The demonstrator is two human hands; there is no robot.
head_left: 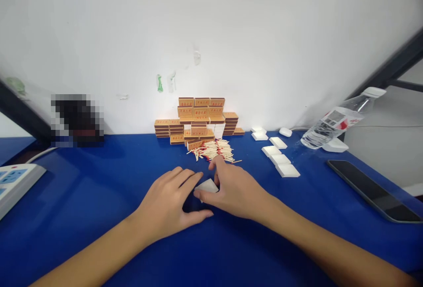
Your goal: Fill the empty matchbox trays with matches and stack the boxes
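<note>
A small white matchbox tray [207, 185] is pinched between the thumb and curled fingers of my right hand [236, 188], low over the blue tabletop. My left hand [173, 201] is open just left of it, fingers stretched out and thumb apart; its fingertips come close to the tray, and I cannot tell whether they touch. Beyond my hands lies a loose pile of red-tipped matches [216, 149]. Behind the pile stand stacked orange-and-brown matchboxes [201, 113] against the wall.
Several white matchbox trays [280, 159] lie to the right. A tilted plastic water bottle [342, 119], a white rounded case [285, 132] and a dark phone [373, 190] are farther right. A white power strip [20, 185] sits at the left edge, near a pixelated dark object [77, 119].
</note>
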